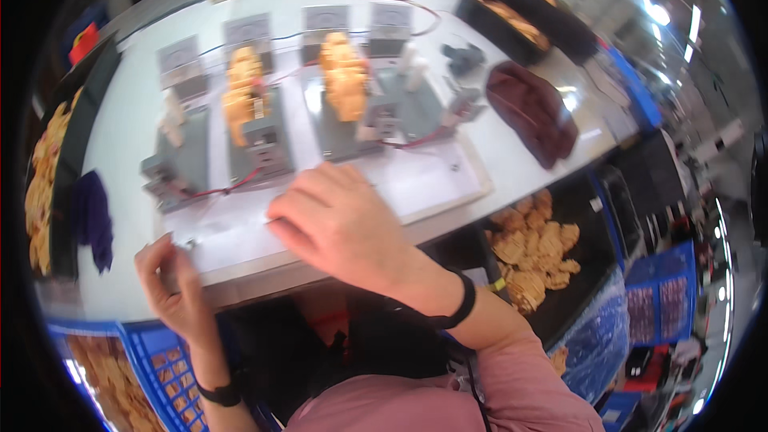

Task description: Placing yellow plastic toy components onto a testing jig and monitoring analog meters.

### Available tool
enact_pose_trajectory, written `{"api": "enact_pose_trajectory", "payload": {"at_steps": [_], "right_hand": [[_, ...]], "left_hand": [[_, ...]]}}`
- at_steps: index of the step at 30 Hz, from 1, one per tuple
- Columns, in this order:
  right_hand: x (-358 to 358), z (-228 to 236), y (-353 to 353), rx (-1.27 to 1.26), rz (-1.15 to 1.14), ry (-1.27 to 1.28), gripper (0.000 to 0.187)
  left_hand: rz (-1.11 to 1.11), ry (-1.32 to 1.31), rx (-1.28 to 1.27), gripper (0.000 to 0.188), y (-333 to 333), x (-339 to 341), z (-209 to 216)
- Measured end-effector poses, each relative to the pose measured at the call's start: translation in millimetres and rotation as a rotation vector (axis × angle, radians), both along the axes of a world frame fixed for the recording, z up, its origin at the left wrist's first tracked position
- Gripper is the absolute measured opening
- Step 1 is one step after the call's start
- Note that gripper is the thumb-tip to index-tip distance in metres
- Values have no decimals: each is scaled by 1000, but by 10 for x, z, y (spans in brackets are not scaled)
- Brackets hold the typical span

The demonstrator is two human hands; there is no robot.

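My right hand is over the front of a white base board, its fingers bent and close together. Whatever might be in them is hidden. At the board's front left edge, my left hand has curved fingers apart from the thumb, with nothing visible between them. Grey metal fixtures stand in a row beyond my hands. A tan, lumpy molded piece lies on one middle fixture, and another tan piece on the fixture to its right. White forms show on the outer fixtures. Motion blurs details.
A dark bin of tan pieces stands at the left, near a purple cloth. A maroon cloth lies right. Black trays sit far right. More tan pieces fill a bin below the table; a blue basket is lower left.
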State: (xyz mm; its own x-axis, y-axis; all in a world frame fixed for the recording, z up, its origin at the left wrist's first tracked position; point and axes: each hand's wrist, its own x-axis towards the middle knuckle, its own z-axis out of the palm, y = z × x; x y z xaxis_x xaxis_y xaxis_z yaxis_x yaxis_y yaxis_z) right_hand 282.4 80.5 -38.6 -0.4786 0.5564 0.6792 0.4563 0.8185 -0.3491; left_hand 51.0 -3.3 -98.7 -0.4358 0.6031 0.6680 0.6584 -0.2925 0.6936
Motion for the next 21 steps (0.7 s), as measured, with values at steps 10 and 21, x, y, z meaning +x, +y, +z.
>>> {"api": "enact_pose_trajectory", "payload": {"at_steps": [10, 21], "right_hand": [[5, -15, -8, -10, 29, 40, 16], [3, -11, -8, -13, 31, 40, 17]], "left_hand": [[15, -64, -38, 16, -8, -73, -81], [16, -64, -32, 16, -7, -65, -71]]}}
